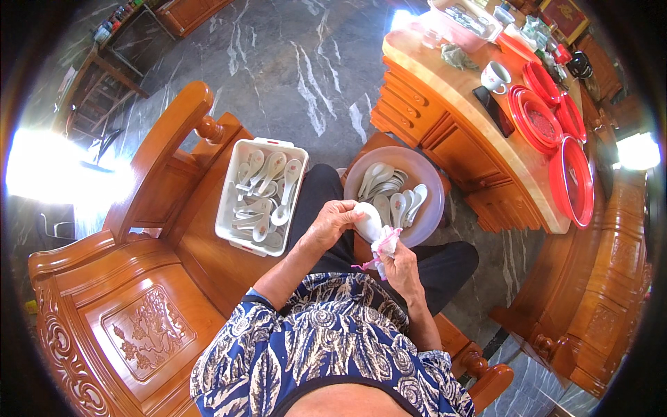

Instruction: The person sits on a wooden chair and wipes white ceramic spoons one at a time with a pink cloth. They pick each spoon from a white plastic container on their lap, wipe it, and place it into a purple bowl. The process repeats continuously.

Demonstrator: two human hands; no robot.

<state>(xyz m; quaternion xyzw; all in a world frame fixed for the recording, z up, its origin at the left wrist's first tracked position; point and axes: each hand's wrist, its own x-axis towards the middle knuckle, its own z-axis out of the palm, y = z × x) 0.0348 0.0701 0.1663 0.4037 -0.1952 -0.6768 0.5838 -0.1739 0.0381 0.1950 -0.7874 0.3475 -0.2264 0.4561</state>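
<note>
My left hand (pixel 333 225) pinches the bowl end of a white ceramic soup spoon (pixel 368 221) above my lap. A white cloth with pink edging (pixel 384 245) is wrapped about the spoon's other end, gripped in my right hand (pixel 401 268). The spoon's handle is hidden by the cloth and fingers. Just beyond my hands stands a round translucent plastic basin (pixel 436 206) with several more ceramic spoons (pixel 398 205) in it. To my left, a white rectangular plastic tray (pixel 225 208) on the wooden bench holds several spoons (pixel 263 224), some bearing a red flower print.
The carved wooden bench (pixel 193 245) extends left, with its armrest (pixel 172 140) beyond the tray. At right, a wooden cabinet table (pixel 448 99) carries red plastic dishes (pixel 539 122), a mug (pixel 495 77), a dark phone (pixel 492 111) and a crumpled cloth (pixel 458 56). The floor (pixel 292 68) is grey marble.
</note>
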